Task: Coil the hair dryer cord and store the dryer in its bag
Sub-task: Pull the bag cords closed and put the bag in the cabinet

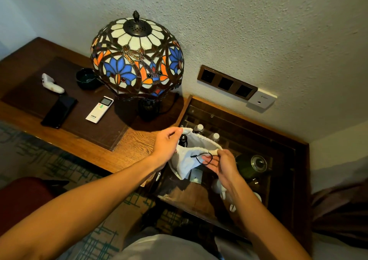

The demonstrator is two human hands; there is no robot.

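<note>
The wooden desk (127,140) fills the left; everything else is placed from the stained-glass lamp (137,58) standing on it. Below and to the right of the lamp a glass-topped cabinet (258,132) shows bottles, a kettle and cups under a smooth, reflective pane. Over its near-left corner, the white drawstring bag (189,156) hangs between both hands: soft, textured cloth, its mouth pulled wide, with something dark just visible inside, probably the dryer, though I cannot tell for certain.

The left hand (167,146) pinches the bag's far rim between curled fingers and thumb. The right hand (221,164) grips the near rim, the thin black drawstring (203,158) looping across its partly open fingers.

Risks, as I judge them: the limp cloth could slip from either pinch and drop its load onto the glass; a loose cord could snag the mouth; pulling one drawstring alone may bunch the opening unevenly.

Left of the lamp lie a white remote (99,109) and a dark phone (58,111).
</note>
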